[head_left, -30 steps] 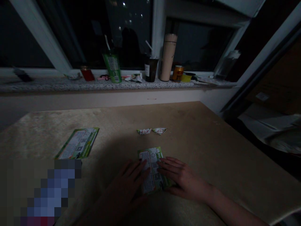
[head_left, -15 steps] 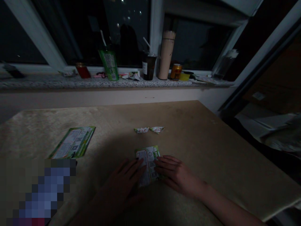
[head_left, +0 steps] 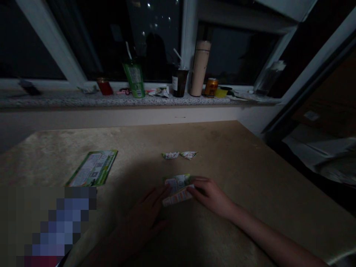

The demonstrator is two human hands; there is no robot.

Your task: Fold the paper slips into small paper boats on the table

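Observation:
In front of me lies a green and white printed paper sheet (head_left: 178, 191), its near part folded up over itself. My right hand (head_left: 213, 191) pinches the folded flap and sheet at the right edge between thumb and fingers. Dim in shadow, my left hand (head_left: 151, 205) rests with stretched fingers on the sheet's left edge. Beyond the sheet, two small folded paper pieces (head_left: 170, 155) lie side by side on the table. A larger green and white printed sheet (head_left: 94, 168) is flat to the left.
The brown table (head_left: 236, 163) reaches to the wall below a stone windowsill (head_left: 111, 101). On the sill are a red jar (head_left: 105, 86), a green pouch (head_left: 135, 79), a dark cup with straw (head_left: 180, 81), a pink flask (head_left: 200, 68) and a gold can (head_left: 211, 88). A pixelated patch covers the lower left.
The sheet's near edge has been folded up and away from me. My right hand has gone from lying flat on the sheet to pinching its flap. My left hand stays at the left edge.

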